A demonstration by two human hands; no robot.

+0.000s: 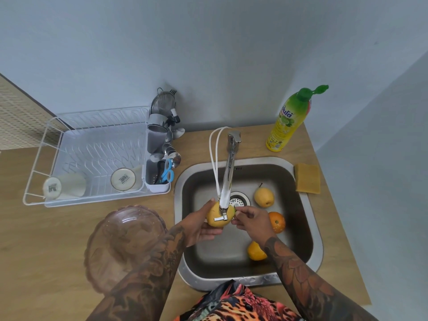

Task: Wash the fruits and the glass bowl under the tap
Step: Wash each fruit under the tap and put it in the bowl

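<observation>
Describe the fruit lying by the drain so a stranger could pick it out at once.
Start at the steel sink set into the wooden counter. At its far side, just right of the round drain, lies a pale yellow pear. Unlike the two oranges nearer the person, it is pale, has a dark stem pointing toward the wall, and no hand touches it.

mango (pixel 216 219): showing yellow
pear (pixel 264 197): showing pale yellow
oranges (pixel 276 221): glowing orange
bowl (pixel 125 242): showing clear pinkish glass
sponge (pixel 307 178): showing mustard yellow
bottle (pixel 288 122): showing yellow, green cap
scissors (pixel 168 171): showing blue handles
counter (pixel 58 251): showing light wood grain
</observation>
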